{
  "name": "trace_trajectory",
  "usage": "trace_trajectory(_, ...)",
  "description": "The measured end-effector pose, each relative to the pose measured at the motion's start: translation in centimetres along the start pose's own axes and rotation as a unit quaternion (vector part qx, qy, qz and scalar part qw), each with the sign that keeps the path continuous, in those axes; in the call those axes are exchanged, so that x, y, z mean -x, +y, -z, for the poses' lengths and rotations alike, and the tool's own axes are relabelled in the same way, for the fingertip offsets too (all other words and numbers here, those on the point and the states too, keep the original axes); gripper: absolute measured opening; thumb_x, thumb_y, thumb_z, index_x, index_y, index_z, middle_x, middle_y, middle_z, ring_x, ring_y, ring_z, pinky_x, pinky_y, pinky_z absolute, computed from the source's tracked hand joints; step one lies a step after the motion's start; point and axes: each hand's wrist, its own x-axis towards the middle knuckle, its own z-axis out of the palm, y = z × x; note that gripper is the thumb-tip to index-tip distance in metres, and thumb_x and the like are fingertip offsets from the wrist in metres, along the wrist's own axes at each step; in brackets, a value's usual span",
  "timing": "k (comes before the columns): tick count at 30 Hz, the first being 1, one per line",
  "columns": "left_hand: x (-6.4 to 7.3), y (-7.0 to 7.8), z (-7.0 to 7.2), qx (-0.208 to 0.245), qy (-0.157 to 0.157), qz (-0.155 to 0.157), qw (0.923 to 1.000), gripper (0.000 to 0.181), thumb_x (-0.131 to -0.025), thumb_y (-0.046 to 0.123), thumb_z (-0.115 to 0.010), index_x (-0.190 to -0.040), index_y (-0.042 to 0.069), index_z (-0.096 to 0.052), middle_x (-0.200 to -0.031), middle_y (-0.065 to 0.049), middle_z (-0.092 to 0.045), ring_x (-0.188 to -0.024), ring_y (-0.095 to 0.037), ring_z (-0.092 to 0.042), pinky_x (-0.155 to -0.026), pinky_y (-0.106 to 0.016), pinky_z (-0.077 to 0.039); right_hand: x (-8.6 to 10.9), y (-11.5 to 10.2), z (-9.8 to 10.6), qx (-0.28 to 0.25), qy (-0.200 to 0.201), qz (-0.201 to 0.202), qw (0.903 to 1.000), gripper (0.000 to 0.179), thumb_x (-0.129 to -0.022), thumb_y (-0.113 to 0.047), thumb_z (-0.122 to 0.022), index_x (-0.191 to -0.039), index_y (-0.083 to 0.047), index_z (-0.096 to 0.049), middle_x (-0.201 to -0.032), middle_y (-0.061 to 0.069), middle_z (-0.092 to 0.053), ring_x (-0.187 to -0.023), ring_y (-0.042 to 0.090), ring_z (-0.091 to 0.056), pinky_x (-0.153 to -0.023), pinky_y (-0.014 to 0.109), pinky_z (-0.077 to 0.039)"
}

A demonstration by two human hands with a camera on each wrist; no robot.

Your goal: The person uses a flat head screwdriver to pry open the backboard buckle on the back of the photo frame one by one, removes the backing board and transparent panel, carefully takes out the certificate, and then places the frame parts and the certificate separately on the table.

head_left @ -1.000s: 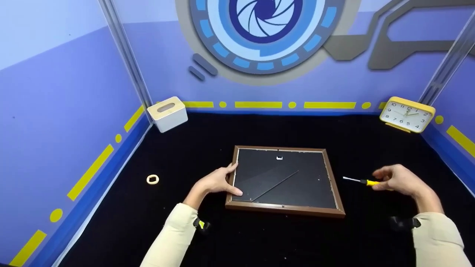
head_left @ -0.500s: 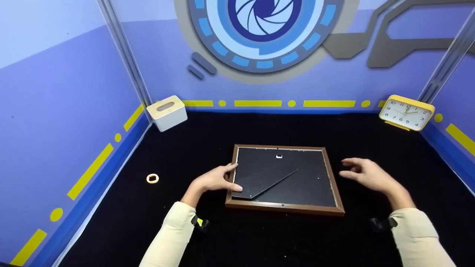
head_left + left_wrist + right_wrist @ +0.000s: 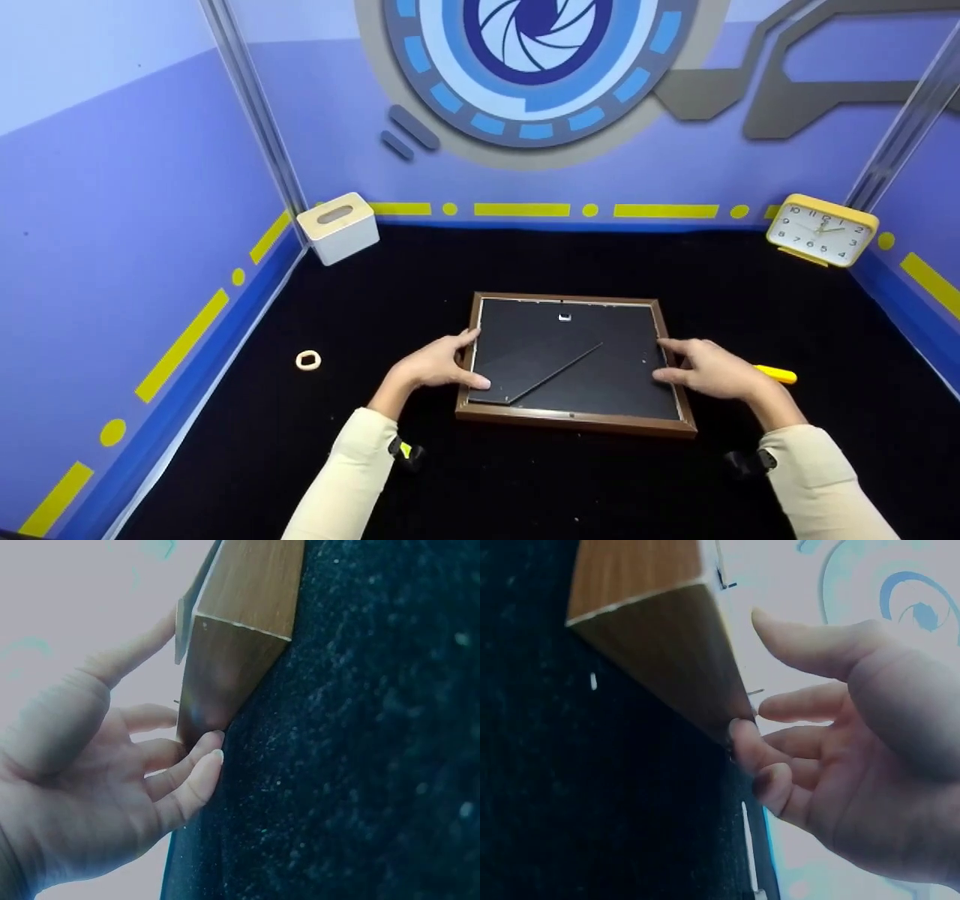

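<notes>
A brown picture frame (image 3: 577, 426) lies face down, its black backing board (image 3: 615, 386) showing. A black easel stand (image 3: 551, 375) lies folded across that board. At the frame's left side, my left hand (image 3: 433, 364) grips the edge: the thumb is over the stand's end and the fingers are against the outer side, as the left wrist view also shows. My right hand (image 3: 712, 369) is at the right edge, fingertips against the side. Its thumb (image 3: 802, 641) stands a little off the frame in the right wrist view. Behind this hand, a screwdriver (image 3: 778, 374) shows only its yellow handle.
On the black cloth (image 3: 585, 487), a small cream ring (image 3: 308, 361) lies left of the frame. A tissue box (image 3: 341, 232) stands at the back left, and a yellow clock (image 3: 823, 231) at the back right. Printed panels (image 3: 135, 262) wall the sides and back.
My right hand let go of the screwdriver on the cloth and moved left to the frame's right edge. The left hand stayed at the left edge; the stand's end lifted slightly under its thumb.
</notes>
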Motion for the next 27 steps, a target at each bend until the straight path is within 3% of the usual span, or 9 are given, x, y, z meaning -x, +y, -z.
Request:
trace_trajectory(3,-0.2,-0.2,-0.2,0.017,0.017,-0.006,0.9997,0.109,-0.074,0.031,-0.09,-0.156,0.0,-0.026,-0.159,-0.024,-0.027,-0.147,-0.03,-0.025,-0.119,-0.04,-0.022,0.1,-0.4,0.2,0.008,-0.034,-0.001,0.9994,0.069,-0.096,-0.024,-0.069,-0.143,0.017,-0.04,-0.107,0.022,-0.066,-0.068,0.01,-0.056,-0.074,0.034,-0.05)
trace_trajectory(7,-0.4,-0.5,-0.5,0.068,0.035,-0.025,0.9967,0.106,-0.074,0.017,-0.09,-0.157,0.0,-0.026,-0.143,-0.022,-0.052,-0.122,-0.029,-0.058,-0.106,-0.039,-0.043,0.2,-1.0,0.4,-0.015,-0.063,-0.001,0.9979,0.071,-0.094,-0.015,-0.07,-0.144,0.02,-0.034,-0.085,0.006,-0.066,-0.053,0.009,-0.057,-0.062,0.026,-0.05)
trace_trajectory(10,-0.4,-0.7,-0.5,0.086,0.04,-0.03,0.995,0.105,-0.075,0.014,-0.09,-0.157,0.0,-0.025,-0.123,-0.016,-0.066,-0.094,-0.02,-0.068,-0.089,-0.035,-0.053,0.3,-1.2,0.5,-0.029,-0.068,-0.001,0.9973,0.072,-0.093,-0.013,-0.071,-0.143,0.021,-0.033,-0.084,0.001,-0.07,-0.059,0.011,-0.064,-0.062,0.025,-0.051)
trace_trajectory(12,-0.4,-0.7,-0.4,0.079,0.04,-0.033,0.9955,0.104,-0.076,0.016,-0.09,-0.156,-0.002,-0.026,-0.12,-0.014,-0.067,-0.091,-0.015,-0.067,-0.087,-0.033,-0.053,0.3,-1.3,0.6,-0.033,-0.071,-0.01,0.9969,0.072,-0.093,-0.013,-0.071,-0.144,0.02,-0.033,-0.079,-0.001,-0.069,-0.06,0.012,-0.064,-0.062,0.026,-0.051)
trace_trajectory(14,-0.3,-0.6,-0.2,0.072,0.036,-0.03,0.9963,0.103,-0.077,0.02,-0.089,-0.156,-0.002,-0.027,-0.12,-0.014,-0.068,-0.092,-0.015,-0.067,-0.089,-0.034,-0.053,0.3,-1.4,0.6,-0.033,-0.071,-0.021,0.9967,0.072,-0.094,-0.017,-0.071,-0.145,0.019,-0.034,-0.079,0.0,-0.069,-0.062,0.013,-0.064,-0.063,0.028,-0.051)
trace_trajectory(16,-0.2,-0.5,0.0,0.057,0.026,-0.026,0.9977,0.1,-0.079,0.024,-0.087,-0.155,-0.002,-0.028,-0.129,-0.016,-0.064,-0.099,-0.018,-0.066,-0.094,-0.036,-0.051,0.3,-1.4,0.7,-0.025,-0.065,-0.029,0.9971,0.073,-0.093,-0.023,-0.072,-0.144,0.017,-0.038,-0.091,0.007,-0.071,-0.066,0.013,-0.063,-0.068,0.03,-0.051)
trace_trajectory(19,0.0,-0.3,0.2,0.02,0.014,-0.025,0.9994,0.089,-0.084,0.031,-0.083,-0.153,-0.001,-0.037,-0.142,-0.019,-0.054,-0.121,-0.025,-0.057,-0.106,-0.039,-0.042,0.3,-1.3,0.6,-0.011,-0.053,-0.032,0.9981,0.076,-0.09,-0.03,-0.075,-0.141,0.017,-0.043,-0.105,0.016,-0.068,-0.066,0.011,-0.057,-0.073,0.033,-0.047)
trace_trajectory(24,0.3,0.3,0.2,-0.031,0.008,-0.04,0.9987,0.06,-0.087,0.035,-0.078,-0.136,0.004,-0.06,-0.146,-0.025,-0.048,-0.139,-0.036,-0.039,-0.112,-0.046,-0.034,0.3,-1.0,0.3,-0.033,-0.042,-0.036,0.9979,0.077,-0.086,-0.021,-0.079,-0.142,0.017,-0.042,-0.076,0.002,-0.053,-0.05,0.007,-0.037,-0.058,0.027,-0.04)
trace_trajectory(27,0.5,1.3,-0.1,-0.053,0.024,-0.021,0.9981,0.052,-0.086,0.039,-0.078,-0.126,0.008,-0.065,-0.15,-0.03,-0.039,-0.14,-0.041,-0.035,-0.111,-0.051,-0.034,0.2,-0.7,0.3,-0.046,-0.038,-0.034,0.9976,0.075,-0.086,-0.016,-0.078,-0.143,0.015,-0.041,-0.07,-0.001,-0.047,-0.049,0.006,-0.037,-0.051,0.024,-0.037)
